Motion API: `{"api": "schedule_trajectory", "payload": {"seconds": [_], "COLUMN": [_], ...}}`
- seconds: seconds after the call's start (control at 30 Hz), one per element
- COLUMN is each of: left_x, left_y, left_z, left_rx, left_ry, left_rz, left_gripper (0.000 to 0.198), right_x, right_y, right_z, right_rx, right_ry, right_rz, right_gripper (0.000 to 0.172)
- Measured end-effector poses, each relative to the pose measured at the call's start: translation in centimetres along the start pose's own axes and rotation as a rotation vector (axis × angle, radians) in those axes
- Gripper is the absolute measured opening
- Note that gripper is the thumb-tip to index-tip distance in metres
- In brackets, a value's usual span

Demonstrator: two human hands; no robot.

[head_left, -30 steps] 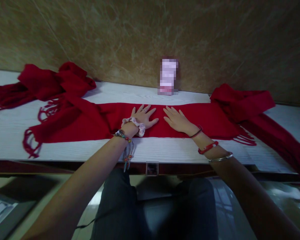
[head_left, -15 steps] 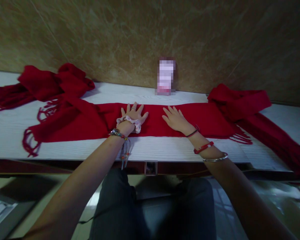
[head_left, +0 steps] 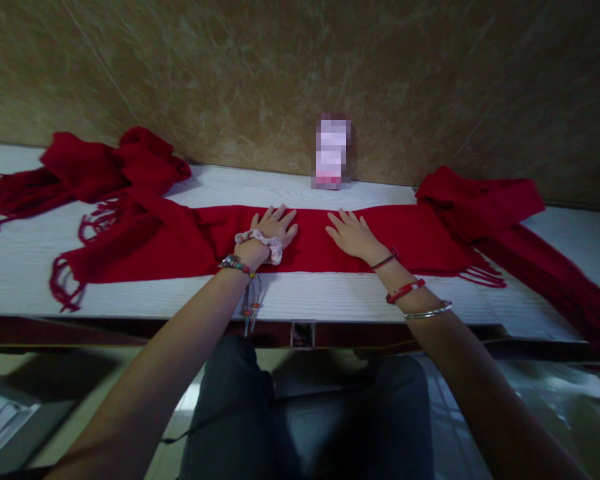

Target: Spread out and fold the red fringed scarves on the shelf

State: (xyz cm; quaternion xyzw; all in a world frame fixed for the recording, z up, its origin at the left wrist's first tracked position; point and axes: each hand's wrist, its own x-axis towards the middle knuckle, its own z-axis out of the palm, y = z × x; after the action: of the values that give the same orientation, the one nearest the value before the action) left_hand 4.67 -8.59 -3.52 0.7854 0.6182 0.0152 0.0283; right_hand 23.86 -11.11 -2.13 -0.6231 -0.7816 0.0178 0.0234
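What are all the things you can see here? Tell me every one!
Flat scarf: one, red, spread along the table under both hands.
Left scarf heap: one, red, back left of the table.
Right scarf heap: one, red, right end of the table.
Table: one, white, in front.
Wall: one, brown, behind the table.
Blurred thing: one, pink, against the wall.
Left hand: one, flat on the scarf, pink scrunchie on wrist.
Right hand: one, flat on the scarf, red bracelet on wrist.

A white wood-grain table (head_left: 300, 303) spans the middle of the frame. A bunched red scarf (head_left: 105, 160) lies at its upper left, and another heap (head_left: 480, 197) at right. A blurred pink object (head_left: 333, 152) stands top centre against the brown marbled wall (head_left: 230, 73).
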Motion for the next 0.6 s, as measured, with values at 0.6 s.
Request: {"api": "schedule_trajectory", "payload": {"seconds": [0.6], "left_x": [-0.2], "left_y": [0.2], "left_z": [-0.1], "left_rx": [-0.002], "left_ry": [0.016], "left_rz": [-0.025], "left_gripper": [0.050], "right_x": [0.2], "right_y": [1.4], "right_z": [-1.0], "right_rx": [-0.027], "right_ry": [0.077], "right_rz": [0.107], "right_gripper": [0.053]}}
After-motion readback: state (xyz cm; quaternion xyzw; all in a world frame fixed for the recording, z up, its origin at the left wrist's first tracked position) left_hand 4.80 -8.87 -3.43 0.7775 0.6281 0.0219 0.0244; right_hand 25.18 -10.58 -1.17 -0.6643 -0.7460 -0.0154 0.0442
